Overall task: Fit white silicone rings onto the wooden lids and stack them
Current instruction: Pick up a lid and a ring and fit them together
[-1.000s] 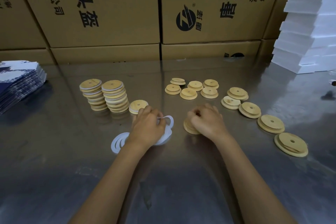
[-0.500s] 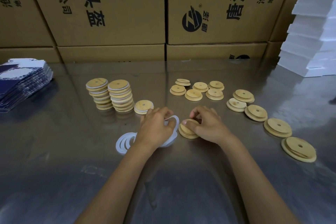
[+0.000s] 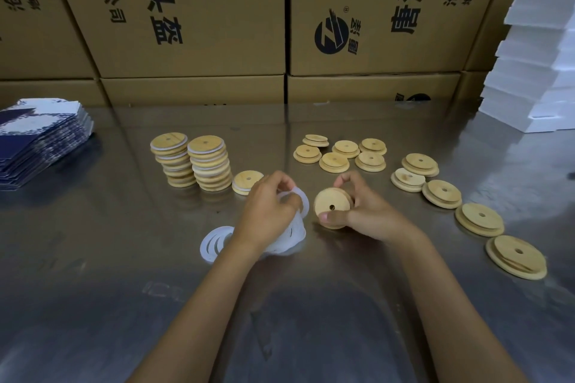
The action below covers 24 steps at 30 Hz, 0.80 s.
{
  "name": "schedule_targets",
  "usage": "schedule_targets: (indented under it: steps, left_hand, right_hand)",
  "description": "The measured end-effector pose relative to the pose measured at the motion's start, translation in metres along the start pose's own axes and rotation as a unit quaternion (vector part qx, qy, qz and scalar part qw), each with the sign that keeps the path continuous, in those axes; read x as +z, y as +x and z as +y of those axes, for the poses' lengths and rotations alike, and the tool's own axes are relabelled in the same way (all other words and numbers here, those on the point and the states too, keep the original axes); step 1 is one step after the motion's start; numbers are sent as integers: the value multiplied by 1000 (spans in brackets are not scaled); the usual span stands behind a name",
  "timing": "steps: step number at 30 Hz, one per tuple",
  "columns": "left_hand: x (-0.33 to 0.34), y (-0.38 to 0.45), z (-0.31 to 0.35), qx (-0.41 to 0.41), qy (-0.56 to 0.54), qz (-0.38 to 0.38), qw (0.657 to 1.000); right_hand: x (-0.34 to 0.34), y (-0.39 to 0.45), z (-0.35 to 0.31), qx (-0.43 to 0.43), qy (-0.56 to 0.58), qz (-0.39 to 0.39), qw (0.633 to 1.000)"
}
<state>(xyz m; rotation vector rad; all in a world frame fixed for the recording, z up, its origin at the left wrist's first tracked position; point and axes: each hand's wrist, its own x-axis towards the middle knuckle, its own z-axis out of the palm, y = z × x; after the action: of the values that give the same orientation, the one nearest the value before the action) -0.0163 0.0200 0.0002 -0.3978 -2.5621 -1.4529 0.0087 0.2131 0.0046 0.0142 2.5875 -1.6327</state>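
The right hand gripped a tilted wooden lid – the left hand (just beside it) pinched a white ring.

table: shiny, smooth metal
lids: pale, matt wood
rings: soft white rubber
boxes: brown cardboard

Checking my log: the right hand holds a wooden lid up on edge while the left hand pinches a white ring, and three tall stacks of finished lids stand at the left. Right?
Not quite. The head view shows two tall stacks, not three; a single finished lid lies beside them. The right hand does hold a wooden lid on edge, and the left hand pinches a white ring.
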Motion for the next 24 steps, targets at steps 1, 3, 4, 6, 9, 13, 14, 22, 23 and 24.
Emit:
schedule_targets:
  steps: [1, 3, 4, 6, 9, 13, 14, 22, 23, 24]
  left_hand:
    - [-2, 0, 3, -22, -33, 4, 999]
    - [-8, 1, 9, -60, -96, 15, 993]
    - [-10, 2, 11, -77, -127, 19, 989]
    - [-15, 2, 15, -103, -182, 16, 978]
    - [-21, 1, 19, -117, -225, 9, 967]
    - [-27, -2, 23, -126, -284, -14, 950]
    - [-28, -2, 24, -128, -303, -27, 944]
    - [-23, -10, 34, -81, -309, -109, 941]
    - [-21, -11, 35, -66, -279, -96, 953]
    - [-19, -11, 36, -50, -248, -77, 964]
  right_hand:
    - [2, 1, 0, 7, 27, 14, 1000]
    - [5, 2, -1, 23, 75, 44, 996]
    - [6, 3, -2, 33, 103, 65, 992]
    - [7, 3, -5, 53, 181, 109, 976]
    - [6, 1, -9, 74, 306, 115, 942]
    - [6, 0, -12, 81, 429, 78, 896]
    - [7, -1, -13, 81, 441, 67, 892]
    - [15, -5, -19, 36, 422, -77, 903]
    - [16, -6, -20, 31, 417, -91, 904]
    - [17, -7, -21, 27, 412, -105, 905]
